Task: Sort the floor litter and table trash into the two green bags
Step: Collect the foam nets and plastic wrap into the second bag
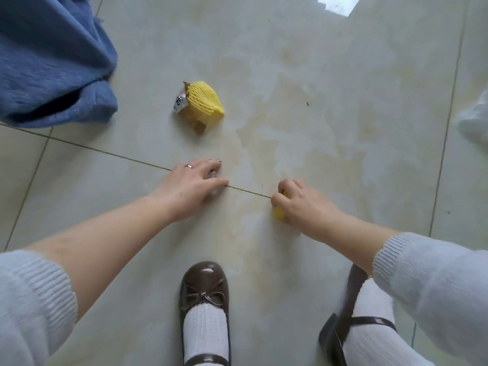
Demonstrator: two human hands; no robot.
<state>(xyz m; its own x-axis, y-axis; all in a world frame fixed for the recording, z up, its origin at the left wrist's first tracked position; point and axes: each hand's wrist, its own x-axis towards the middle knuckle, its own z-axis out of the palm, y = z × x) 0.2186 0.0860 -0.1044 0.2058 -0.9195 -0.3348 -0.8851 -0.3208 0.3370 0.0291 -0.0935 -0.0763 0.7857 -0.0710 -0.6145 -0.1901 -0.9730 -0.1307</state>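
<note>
Head view, looking down at a glossy pale grey-green tiled floor. The left hand, wearing a ring, is lowered to the floor with fingers curled over a small clear, glassy item that is too hidden to identify; whether it is gripped cannot be told. The right hand is closed around a small yellow piece of litter, just above the floor beside a tile joint. A yellow foam fruit net with brown scraps and a white label lies on the floor ahead of the hands, apart from both. Blue knitted fabric hangs at upper left. Brown glossy bow shoes with white socks stand below.
</note>
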